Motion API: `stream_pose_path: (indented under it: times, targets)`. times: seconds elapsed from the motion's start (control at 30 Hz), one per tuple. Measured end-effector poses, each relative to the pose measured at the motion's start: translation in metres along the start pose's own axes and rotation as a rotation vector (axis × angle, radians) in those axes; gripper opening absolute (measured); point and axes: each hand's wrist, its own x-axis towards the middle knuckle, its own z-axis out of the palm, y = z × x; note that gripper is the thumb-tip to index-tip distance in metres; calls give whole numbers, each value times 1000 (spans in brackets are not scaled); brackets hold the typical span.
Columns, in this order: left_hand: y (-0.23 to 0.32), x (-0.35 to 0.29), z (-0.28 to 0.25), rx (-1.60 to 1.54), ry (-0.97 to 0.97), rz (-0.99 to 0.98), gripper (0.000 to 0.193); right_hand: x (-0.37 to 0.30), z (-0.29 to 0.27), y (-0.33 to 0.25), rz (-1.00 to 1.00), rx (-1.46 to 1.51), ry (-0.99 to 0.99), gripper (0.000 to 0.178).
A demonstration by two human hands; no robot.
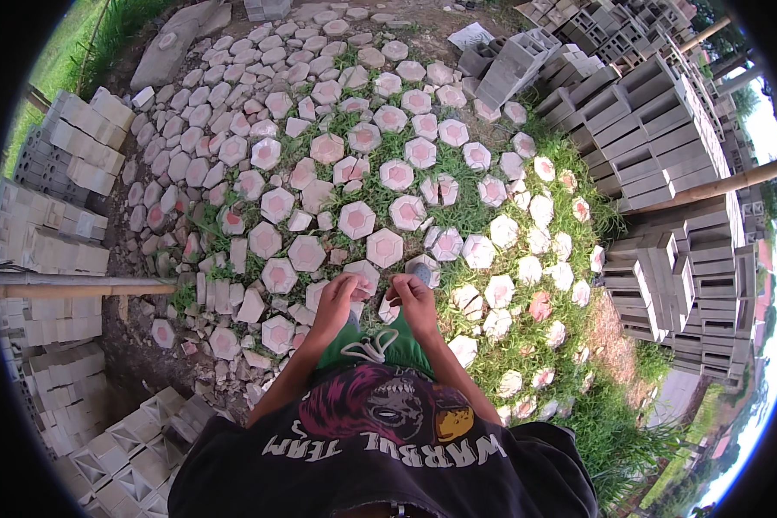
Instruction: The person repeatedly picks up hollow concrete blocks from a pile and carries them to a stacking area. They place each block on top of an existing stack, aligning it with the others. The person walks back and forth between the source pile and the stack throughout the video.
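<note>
Both hands are held up in front of my waist, a short gap apart, over ground covered with hexagonal paving stones (383,248). My left hand (345,291) has its fingers curled together; whether anything small sits between them cannot be made out. My right hand (413,302) is closed too, thumb and fingers bent inward, and its contents are hidden. Just beyond the right hand shows a rounded grey thing (420,272), perhaps the toe of a shoe. Below the hands are green shorts (380,352) with a pale drawstring (367,350).
Grass (470,203) grows between the pavers. Grey hollow blocks (643,121) are stacked high on the right, with more pale blocks (86,138) on the left. A bamboo pole (86,285) juts in from the left. Broken rubble (220,371) lies at lower left.
</note>
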Motion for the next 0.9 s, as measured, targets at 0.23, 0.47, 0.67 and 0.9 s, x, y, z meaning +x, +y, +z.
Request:
stream_pose_path:
  times: [0.23,0.47,0.67,0.9]
  targets:
    - [37,70,73,65,127,168,15,95,-80,-67,-24,-44,-144,24]
    - [45,122,137,24,291,225,12,154,-133,-116,60,-21,-235,26]
    - [63,145,162,273,282,116,30,203,-142,-133,110,-28,-282,25]
    - [74,214,153,331,311,135,35,265,-129,-164,89,-74,-282,23]
